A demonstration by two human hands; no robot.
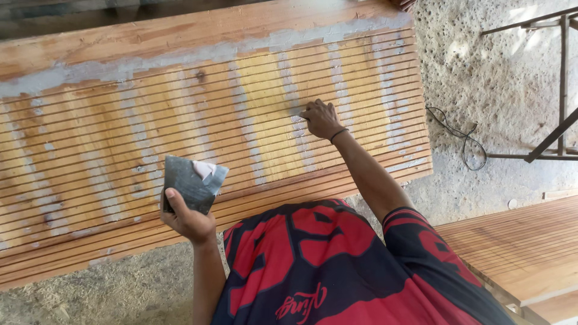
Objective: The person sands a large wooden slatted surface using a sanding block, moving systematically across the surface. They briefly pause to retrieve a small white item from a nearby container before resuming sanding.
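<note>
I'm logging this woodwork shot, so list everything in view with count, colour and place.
grooved wooden panel: one, orange-brown with grey filler stripes, centre and left
flat tool: one, dark grey with a pale blob, over the panel's lower part
second wooden panel: one, light brown, lower right
black cable: one, on the ground, right
metal frame: one, dark, upper right
left hand: grips the flat tool
right hand: pressed on the grooved wooden panel

I wear a short-sleeved jersey of black cloth with big red shapes [313, 253] and red lettering across the front, its sleeve hem edged with thin red stripes. Both my forearms are bare. Around my right wrist sits a thin dark band [338, 135].
</note>
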